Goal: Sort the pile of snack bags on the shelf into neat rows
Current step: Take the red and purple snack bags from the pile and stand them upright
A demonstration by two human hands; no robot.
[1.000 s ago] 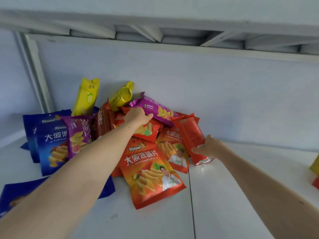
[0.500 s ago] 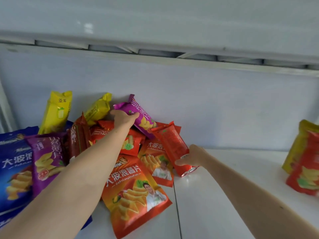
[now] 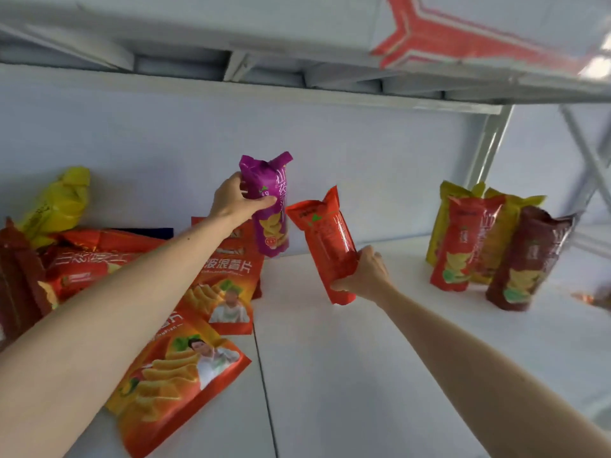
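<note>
My left hand [image 3: 236,201] grips a purple snack bag [image 3: 269,209] near its top and holds it upright in the air before the back wall. My right hand [image 3: 367,276] holds a slim orange-red bag [image 3: 325,239] by its lower end, tilted left, above the white shelf [image 3: 363,375]. To the left lies the pile: flat orange crisp bags [image 3: 185,368] [image 3: 224,285], a yellow bag [image 3: 58,203] leaning on the wall and a dark red bag [image 3: 16,276]. At the right stand upright bags: yellow [image 3: 446,206], red [image 3: 459,246], dark red [image 3: 525,259].
The shelf above [image 3: 297,38] hangs low over the work area, with a red mark on its front edge. A metal upright [image 3: 489,143] and diagonal braces stand at the back right. A seam runs through the shelf board between pile and standing bags.
Both hands have lifted their bags off the pile: the left raised the purple bag upright, the right pulled the orange-red bag to the right. The view has swung right, showing the standing bags.
</note>
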